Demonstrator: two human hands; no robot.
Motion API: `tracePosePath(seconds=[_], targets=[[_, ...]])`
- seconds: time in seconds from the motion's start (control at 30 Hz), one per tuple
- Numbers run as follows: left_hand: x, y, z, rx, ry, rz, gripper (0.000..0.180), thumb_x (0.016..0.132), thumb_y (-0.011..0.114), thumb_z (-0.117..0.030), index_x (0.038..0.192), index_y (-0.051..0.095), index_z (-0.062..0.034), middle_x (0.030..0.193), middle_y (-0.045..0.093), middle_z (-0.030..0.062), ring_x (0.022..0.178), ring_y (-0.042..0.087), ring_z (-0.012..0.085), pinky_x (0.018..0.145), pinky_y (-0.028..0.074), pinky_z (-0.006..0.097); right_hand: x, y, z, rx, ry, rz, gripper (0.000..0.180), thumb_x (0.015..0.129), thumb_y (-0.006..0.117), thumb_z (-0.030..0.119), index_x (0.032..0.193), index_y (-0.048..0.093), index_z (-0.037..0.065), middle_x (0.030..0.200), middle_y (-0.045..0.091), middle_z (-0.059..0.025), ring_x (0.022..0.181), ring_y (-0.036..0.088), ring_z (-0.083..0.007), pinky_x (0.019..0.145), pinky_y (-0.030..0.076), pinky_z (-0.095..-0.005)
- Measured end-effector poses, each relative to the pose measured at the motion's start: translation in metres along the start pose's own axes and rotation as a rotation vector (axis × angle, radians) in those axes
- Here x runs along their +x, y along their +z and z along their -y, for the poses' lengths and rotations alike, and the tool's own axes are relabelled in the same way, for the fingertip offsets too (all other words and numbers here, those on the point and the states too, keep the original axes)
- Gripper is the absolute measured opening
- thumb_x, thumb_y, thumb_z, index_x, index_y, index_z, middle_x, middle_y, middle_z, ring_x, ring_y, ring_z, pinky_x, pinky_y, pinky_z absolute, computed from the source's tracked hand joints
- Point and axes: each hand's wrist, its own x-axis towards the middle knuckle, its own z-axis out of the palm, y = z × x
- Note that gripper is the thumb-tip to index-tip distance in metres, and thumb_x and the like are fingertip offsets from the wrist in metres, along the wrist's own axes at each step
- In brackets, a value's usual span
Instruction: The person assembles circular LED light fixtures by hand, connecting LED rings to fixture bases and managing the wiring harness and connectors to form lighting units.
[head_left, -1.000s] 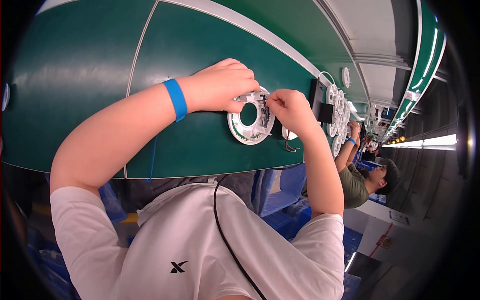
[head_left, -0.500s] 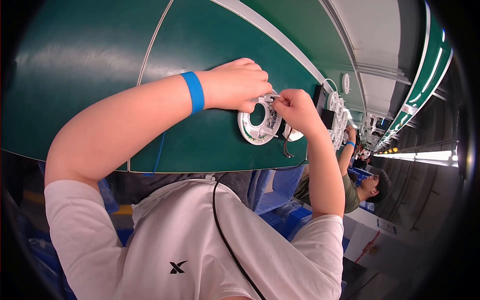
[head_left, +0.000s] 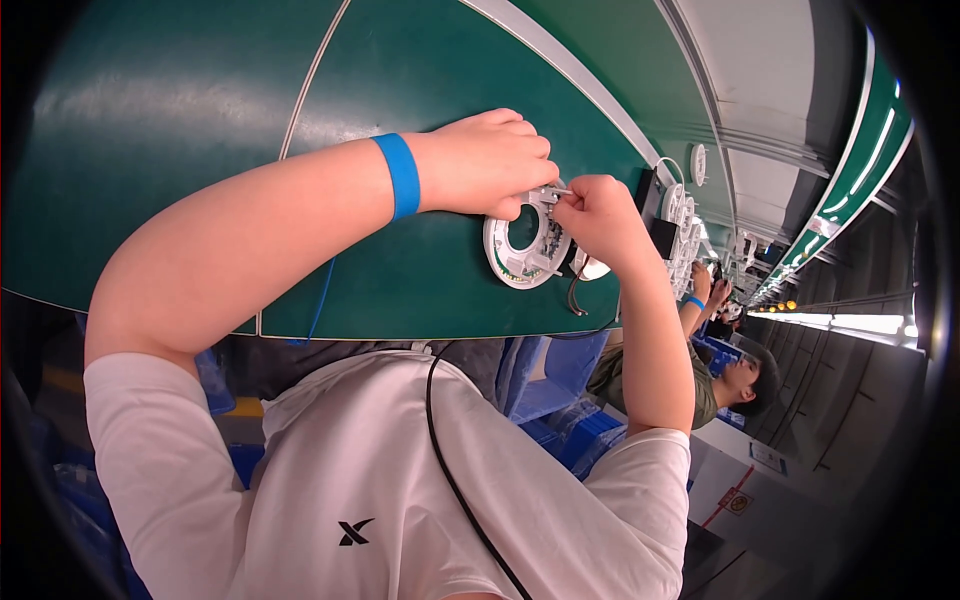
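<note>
A white ring-shaped housing (head_left: pixel 496 252) lies on the green table, with a green circuit strip and small parts inside its rim. My left hand (head_left: pixel 488 162) is closed over its far left side, fingers curled down and thumb by the central hole. At the ring's far right side, my right hand (head_left: pixel 602 222) is closed in a pinch. Its fingertips meet near a thin pale piece at the rim; what they hold is too small to make out. Beside the ring, partly beneath my right wrist, sits a white rounded part (head_left: pixel 594 268) with dark wires (head_left: pixel 574 298).
More white ring housings (head_left: pixel 684 225) are grouped at the right, near dark boxes (head_left: pixel 663 238). A white disc (head_left: pixel 698 165) stands beyond them. A co-worker (head_left: pixel 725 385) sits on the right. Blue bins (head_left: pixel 545 375) are below the table edge; a blue cord (head_left: pixel 321 305) crosses it.
The view has shifted slightly, so the ring and my hands appear a little farther right. Both hands keep their places on the ring. More of the co-worker's hands shows.
</note>
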Motion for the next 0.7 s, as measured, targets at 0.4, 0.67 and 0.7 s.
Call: tracePosePath(seconds=[0.4,0.67,0.7], targets=[[0.005,-0.004,-0.001,-0.023,-0.066,0.099,0.04,0.075,0.076,-0.016,0.113,0.069,-0.0083,0.107,0.065,0.0059,0.109,0.061,0.0249,0.107,0.043,0.039,0.008,0.001,-0.011,0.096,0.084,0.09,0.017,0.078,0.068,0.011,0.075,0.065,-0.005,0.063,0.063,-0.0178,0.057,0.063,-0.0213,0.056,0.049,-0.0369],[0.003,-0.003,-0.001,-0.065,-0.043,0.084,0.043,0.075,0.074,-0.014,0.117,0.069,-0.0074,0.108,0.064,0.0065,0.114,0.06,0.0245,0.111,0.041,0.041,-0.001,0.013,-0.01,0.1,-0.002,-0.061,0.018,0.078,0.067,0.011,0.074,0.063,-0.007,0.065,0.063,-0.0245,0.06,0.066,-0.0338,0.059,0.051,-0.0432],[0.002,-0.002,0.0,-0.065,-0.04,0.071,0.043,0.075,0.074,-0.014,0.117,0.069,-0.0073,0.108,0.064,0.0063,0.114,0.06,0.0243,0.111,0.041,0.041,-0.001,0.016,-0.011,0.093,-0.047,-0.099,0.018,0.078,0.066,0.01,0.074,0.063,-0.007,0.067,0.064,-0.0258,0.062,0.067,-0.0383,0.061,0.052,-0.0444]])
